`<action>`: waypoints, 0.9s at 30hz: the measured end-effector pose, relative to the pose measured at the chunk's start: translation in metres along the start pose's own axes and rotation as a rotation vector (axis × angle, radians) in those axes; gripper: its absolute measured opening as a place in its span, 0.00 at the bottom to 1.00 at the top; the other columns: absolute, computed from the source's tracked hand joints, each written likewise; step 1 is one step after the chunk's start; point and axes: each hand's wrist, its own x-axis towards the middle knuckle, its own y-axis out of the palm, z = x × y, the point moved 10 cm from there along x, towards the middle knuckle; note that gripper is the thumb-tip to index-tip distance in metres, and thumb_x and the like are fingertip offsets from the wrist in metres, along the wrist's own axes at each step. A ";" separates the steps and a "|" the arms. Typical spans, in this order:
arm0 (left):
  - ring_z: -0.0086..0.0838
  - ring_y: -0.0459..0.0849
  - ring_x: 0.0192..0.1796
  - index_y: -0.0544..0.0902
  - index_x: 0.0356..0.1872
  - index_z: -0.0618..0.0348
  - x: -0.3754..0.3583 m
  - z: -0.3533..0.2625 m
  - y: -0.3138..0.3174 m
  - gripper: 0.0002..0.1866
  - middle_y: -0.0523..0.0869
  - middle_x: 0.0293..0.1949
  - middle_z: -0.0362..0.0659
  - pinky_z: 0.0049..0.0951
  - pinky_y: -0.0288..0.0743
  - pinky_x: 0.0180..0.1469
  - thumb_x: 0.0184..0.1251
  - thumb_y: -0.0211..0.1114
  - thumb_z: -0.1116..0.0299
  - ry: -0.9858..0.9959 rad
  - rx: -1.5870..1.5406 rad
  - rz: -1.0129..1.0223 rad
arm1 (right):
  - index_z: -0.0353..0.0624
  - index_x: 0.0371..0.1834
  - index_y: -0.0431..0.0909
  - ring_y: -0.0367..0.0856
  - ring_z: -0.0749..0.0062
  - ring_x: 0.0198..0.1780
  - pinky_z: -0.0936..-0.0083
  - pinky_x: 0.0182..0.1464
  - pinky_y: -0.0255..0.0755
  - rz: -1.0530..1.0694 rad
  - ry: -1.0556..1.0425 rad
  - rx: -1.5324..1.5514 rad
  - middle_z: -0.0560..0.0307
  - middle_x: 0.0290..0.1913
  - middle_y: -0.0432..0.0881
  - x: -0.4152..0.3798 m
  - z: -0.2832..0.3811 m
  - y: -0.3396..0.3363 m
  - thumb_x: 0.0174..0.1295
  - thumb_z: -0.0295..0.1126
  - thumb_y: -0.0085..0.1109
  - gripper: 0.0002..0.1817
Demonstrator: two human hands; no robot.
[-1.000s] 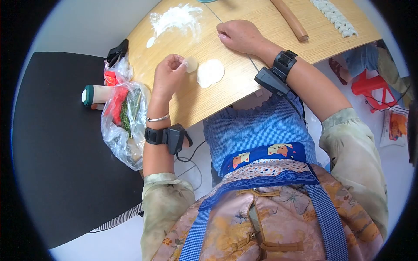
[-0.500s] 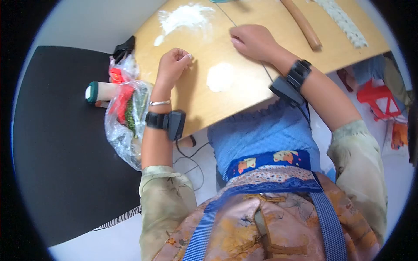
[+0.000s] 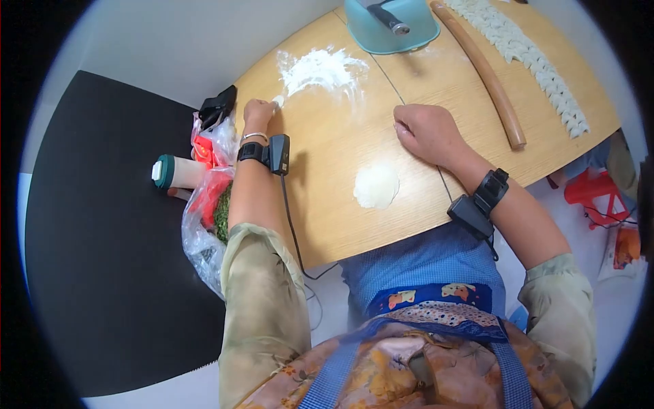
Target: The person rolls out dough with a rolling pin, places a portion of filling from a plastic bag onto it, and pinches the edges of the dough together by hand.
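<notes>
Wooden table (image 3: 340,204), items on it: flour pile (image 3: 319,68) at the far left; teal dish (image 3: 392,27) with a dark handle at the far edge, partly cut off by the frame; long rolling pin (image 3: 480,71) lying slantwise to the right; row of pleated dumplings (image 3: 528,58) beyond it, its far end out of view; flat round dough wrapper (image 3: 376,186) near the front edge, between my two arms and touched by neither.

Off the table's left edge, just beside my left forearm: clear plastic bag (image 3: 204,204) with red and green contents, hard to make out through the plastic; capped bottle (image 3: 176,172) on its side on a black surface (image 3: 88,238); small black object (image 3: 218,105) at the table corner, not identifiable.

My left hand (image 3: 259,114): curled at the near edge of the flour; fingers bunched together, tips in or against the flour; whether they pinch any I cannot tell.

My right hand (image 3: 426,129): resting on the bare table, fingers curled under into a loose fist; holding nothing that I can see; well apart from the rolling pin, near the wrapper.

Both wrists carry black strapped devices.
</notes>
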 end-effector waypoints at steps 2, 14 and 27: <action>0.26 0.80 0.26 0.86 0.26 0.63 -0.005 -0.009 0.002 0.11 0.84 0.25 0.41 0.31 0.71 0.31 0.56 0.73 0.64 0.017 -0.014 0.020 | 0.38 0.29 0.76 0.82 0.48 0.33 0.54 0.38 0.74 0.009 0.011 -0.016 0.45 0.28 0.81 0.001 0.000 -0.001 0.63 0.32 0.55 0.09; 0.19 0.81 0.34 0.86 0.44 0.58 -0.068 -0.048 0.026 0.08 0.86 0.38 0.35 0.21 0.75 0.36 0.66 0.68 0.71 0.007 -0.597 0.585 | 0.39 0.28 0.76 0.81 0.45 0.33 0.51 0.37 0.73 -0.031 -0.030 -0.016 0.44 0.27 0.81 0.000 0.003 -0.004 0.61 0.32 0.54 0.09; 0.14 0.79 0.32 0.87 0.43 0.57 -0.249 -0.122 0.027 0.10 0.86 0.34 0.33 0.18 0.75 0.37 0.69 0.69 0.63 0.248 -0.553 0.767 | 0.41 0.30 0.80 0.83 0.48 0.33 0.52 0.37 0.75 -0.085 -0.081 -0.089 0.45 0.27 0.82 0.000 0.002 -0.002 0.62 0.35 0.53 0.10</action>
